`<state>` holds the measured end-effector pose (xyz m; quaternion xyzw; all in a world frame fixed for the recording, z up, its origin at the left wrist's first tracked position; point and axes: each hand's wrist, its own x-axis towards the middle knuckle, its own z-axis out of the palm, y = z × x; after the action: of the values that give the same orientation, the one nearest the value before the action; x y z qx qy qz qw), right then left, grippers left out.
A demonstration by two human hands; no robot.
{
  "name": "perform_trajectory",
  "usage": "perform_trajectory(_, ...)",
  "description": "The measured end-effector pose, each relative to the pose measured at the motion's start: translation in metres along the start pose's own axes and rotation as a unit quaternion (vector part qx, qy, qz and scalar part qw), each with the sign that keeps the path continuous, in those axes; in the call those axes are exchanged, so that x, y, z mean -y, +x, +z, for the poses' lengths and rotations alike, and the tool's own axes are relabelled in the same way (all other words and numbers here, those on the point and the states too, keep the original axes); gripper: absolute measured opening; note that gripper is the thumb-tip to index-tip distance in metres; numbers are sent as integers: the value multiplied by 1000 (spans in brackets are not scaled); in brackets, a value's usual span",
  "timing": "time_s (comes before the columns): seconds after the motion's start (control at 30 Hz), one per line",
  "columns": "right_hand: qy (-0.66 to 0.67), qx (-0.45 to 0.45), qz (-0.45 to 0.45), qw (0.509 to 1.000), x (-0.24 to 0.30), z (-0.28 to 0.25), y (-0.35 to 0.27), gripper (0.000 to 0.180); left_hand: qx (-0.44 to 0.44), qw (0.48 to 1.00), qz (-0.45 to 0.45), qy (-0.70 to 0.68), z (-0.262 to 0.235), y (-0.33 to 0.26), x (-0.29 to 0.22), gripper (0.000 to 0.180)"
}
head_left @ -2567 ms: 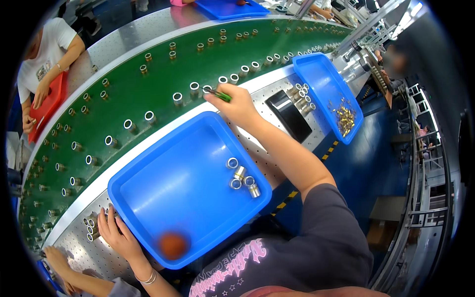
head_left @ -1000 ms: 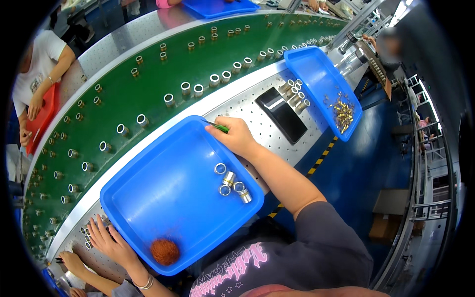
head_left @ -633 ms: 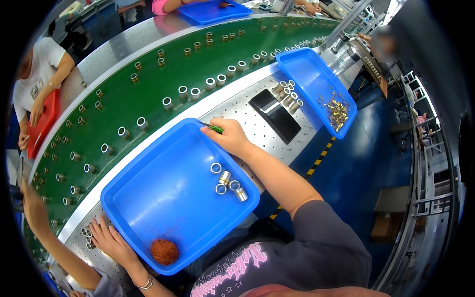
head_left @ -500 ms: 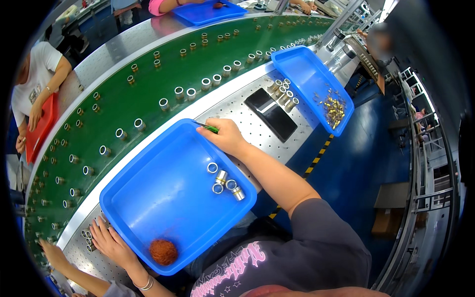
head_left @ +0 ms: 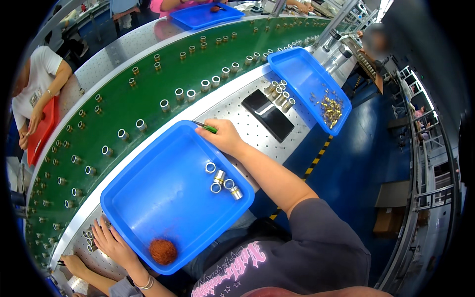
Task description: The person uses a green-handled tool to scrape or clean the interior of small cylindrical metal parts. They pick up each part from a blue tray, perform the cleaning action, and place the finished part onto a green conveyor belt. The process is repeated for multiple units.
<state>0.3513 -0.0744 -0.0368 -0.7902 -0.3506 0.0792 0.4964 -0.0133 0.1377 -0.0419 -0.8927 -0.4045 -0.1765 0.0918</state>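
Observation:
A blue tray (head_left: 163, 198) lies in front of me, tilted across the perforated metal table. In it are several silver metal sleeves (head_left: 219, 177) near the right side and a reddish-brown scouring ball (head_left: 163, 251) in the near corner. My right hand (head_left: 225, 137) is closed at the tray's far right corner around a slim tool with a green handle and dark tip (head_left: 208, 127); its exact kind is not clear. Along the tray's left side lies my left hand (head_left: 115, 246), fingers stretched out and holding nothing. Beside its fingertips stand a few metal sleeves (head_left: 88, 240).
A green conveyor belt (head_left: 163, 81) curves past, carrying many sleeves. To the right are a black phone-like slab (head_left: 268, 115), more sleeves (head_left: 281, 94) and a second blue tray (head_left: 297, 74) with small brass pieces (head_left: 330, 111). A neighbour's hand (head_left: 75, 266) is at lower left.
The neighbour's hand at lower left has drawn back from the belt's edge and now holds something dark. My own hands and the tray look almost unchanged.

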Motion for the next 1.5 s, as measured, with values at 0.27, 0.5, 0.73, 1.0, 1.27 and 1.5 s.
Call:
perform_trajectory(0.27, 7, -3, 2, 1000, -4, 1, 0, 44, 9, 1000, -5, 12, 2, 1, 2, 39)
perform_trajectory(0.5, -20, 11, -26, 999, -2, -2, -2, 40, 8, 1000, -23, -15, -3, 1, -4, 38)
perform_trajectory(0.73, 75, -3, 7, 997, -8, 3, -2, 41, -10, 1000, -2, -11, 1, 0, 0, 36)
perform_trajectory(1.0, 71, 15, 32, 997, -6, -6, -3, 27, -17, 1000, 5, -25, 4, 0, -5, 35)
perform_trajectory(1.27, 143, 11, 26, 989, -2, 6, 1, 26, -3, 999, -13, -41, 6, -2, 0, 38)
perform_trajectory(1.5, 47, -21, -3, 999, -27, 5, -1, 23, -32, 995, -45, -81, 0, 0, -12, 42)
